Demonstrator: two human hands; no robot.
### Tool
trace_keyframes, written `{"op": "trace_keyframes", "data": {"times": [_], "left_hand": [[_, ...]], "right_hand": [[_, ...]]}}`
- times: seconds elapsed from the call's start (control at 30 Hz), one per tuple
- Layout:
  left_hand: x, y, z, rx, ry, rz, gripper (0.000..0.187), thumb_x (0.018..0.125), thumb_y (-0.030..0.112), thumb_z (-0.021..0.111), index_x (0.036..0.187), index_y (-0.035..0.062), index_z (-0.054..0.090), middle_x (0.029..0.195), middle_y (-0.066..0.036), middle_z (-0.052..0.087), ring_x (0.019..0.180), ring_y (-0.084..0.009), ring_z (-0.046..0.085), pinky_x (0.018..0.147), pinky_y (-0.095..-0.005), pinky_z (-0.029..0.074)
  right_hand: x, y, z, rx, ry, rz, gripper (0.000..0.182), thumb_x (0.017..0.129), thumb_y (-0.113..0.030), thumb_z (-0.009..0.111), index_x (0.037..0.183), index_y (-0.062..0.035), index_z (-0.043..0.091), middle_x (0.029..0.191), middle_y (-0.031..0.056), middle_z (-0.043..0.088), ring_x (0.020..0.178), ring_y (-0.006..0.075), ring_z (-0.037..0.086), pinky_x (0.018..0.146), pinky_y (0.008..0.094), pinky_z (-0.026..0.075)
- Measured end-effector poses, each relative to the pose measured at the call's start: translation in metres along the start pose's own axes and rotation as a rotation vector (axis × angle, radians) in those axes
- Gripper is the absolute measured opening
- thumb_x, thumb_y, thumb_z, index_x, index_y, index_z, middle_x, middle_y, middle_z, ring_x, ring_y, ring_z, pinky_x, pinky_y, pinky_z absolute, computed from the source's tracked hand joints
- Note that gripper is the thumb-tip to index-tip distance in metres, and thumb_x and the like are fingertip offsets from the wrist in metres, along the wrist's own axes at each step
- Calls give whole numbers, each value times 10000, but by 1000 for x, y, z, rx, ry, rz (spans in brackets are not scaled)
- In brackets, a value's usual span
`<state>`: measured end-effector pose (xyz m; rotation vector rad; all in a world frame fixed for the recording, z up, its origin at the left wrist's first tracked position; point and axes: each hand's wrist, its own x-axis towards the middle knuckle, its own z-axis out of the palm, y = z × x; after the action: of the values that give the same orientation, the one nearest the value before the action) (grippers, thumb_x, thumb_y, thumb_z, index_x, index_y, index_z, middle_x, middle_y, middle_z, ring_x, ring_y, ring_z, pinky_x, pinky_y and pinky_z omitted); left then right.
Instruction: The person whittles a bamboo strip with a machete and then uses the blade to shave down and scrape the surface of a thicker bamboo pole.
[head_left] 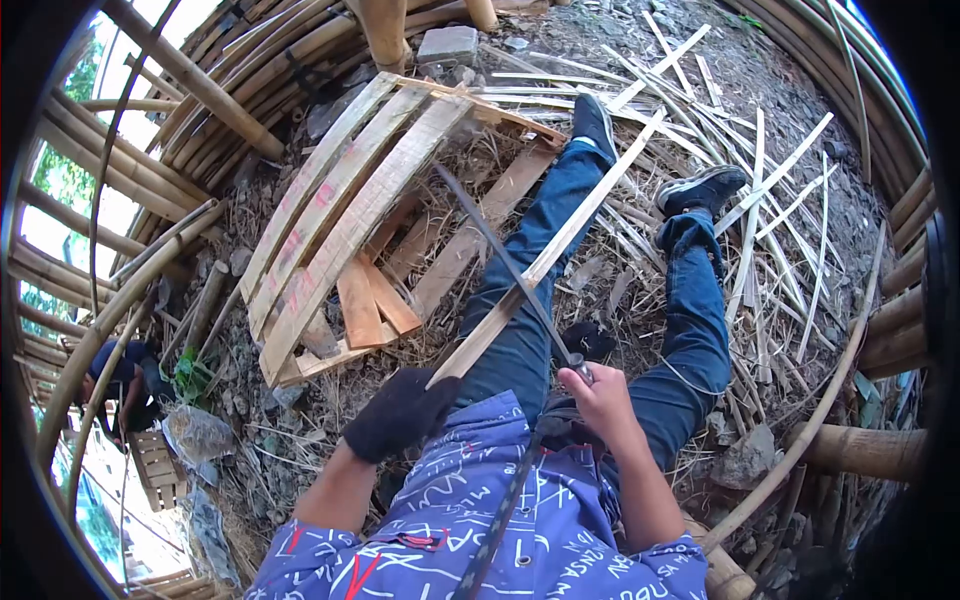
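- Where we look down past our hands, a long pale strip [590, 205] runs away from the left one, straight, narrow and rough-edged, with a darker patch partway along; wood or bamboo, we cannot tell which.
- Across that strip, between our two hands and beyond them, slants a long knife [487, 232], its blade flat, slim and dull grey metal.
- Our left hand [400, 413], in a dark cloth glove, is curled round the strip's near end; the glove hides how the fingers lie.
- Our right hand [598, 395] is bare and clenched on the knife's handle, thumb uppermost.
- Under the strip, just ahead of the left hand, stretches a leg in smooth blue jeans [500, 320].
- Beyond the left hand, to its left, a pallet [372, 225] of flat, sawn slats leans at a tilt, reddish marks on the pale wood; short brown boards [358, 305] lie by its lower edge.
- Well ahead of the right hand, loose thin sticks [776, 176] criss-cross on gritty soil.
- To the right of that hand juts a round, smooth bamboo pole [860, 452].
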<state>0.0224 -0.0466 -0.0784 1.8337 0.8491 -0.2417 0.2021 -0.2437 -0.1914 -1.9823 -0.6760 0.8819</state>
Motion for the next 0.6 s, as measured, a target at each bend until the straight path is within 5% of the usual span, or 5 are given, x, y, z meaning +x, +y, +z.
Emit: {"op": "trace_keyframes", "data": {"times": [0.17, 0.33, 0.37, 0.5, 0.6], "left_hand": [[-5, -4, -7, -95, -21, -103, 338, 922, 251, 507, 676, 29, 572, 541, -85, 542, 463, -197, 528, 464, -331, 396], [8, -19, -4, 74, -12, 289, 283, 911, 216, 528, 719, 17, 589, 529, -68, 533, 458, -178, 516, 440, -334, 387], [6, -15, -5, -96, -24, -6, 232, 911, 187, 524, 774, 11, 591, 523, -60, 513, 452, -184, 514, 435, -337, 390], [-2, -3, 0, -40, 28, -88, 284, 919, 209, 516, 730, 7, 581, 514, -61, 511, 444, -173, 505, 443, -331, 391], [8, -12, -1, 81, 49, 231, 409, 931, 281, 503, 635, 6, 566, 510, -55, 524, 455, -133, 497, 465, -313, 395]], "right_hand": [[-4, -6, 2, 23, -46, -15, 493, 820, -442, 667, 668, 22, 591, 604, 195, 583, 550, 348, 583, 522, 398, 432], [1, -16, 6, 4, 13, -71, 480, 801, -441, 686, 695, 21, 616, 593, 192, 582, 550, 349, 587, 523, 401, 434], [-6, -22, 7, 66, -16, -56, 500, 792, -454, 692, 677, 24, 600, 564, 182, 564, 511, 311, 565, 513, 384, 424], [10, 7, 13, 89, 15, 1, 474, 819, -416, 682, 681, 24, 570, 541, 154, 521, 471, 221, 474, 494, 364, 402], [-2, 2, 32, 216, -45, 13, 465, 812, -408, 689, 664, 16, 566, 524, 134, 508, 471, 196, 477, 490, 363, 403]]}}
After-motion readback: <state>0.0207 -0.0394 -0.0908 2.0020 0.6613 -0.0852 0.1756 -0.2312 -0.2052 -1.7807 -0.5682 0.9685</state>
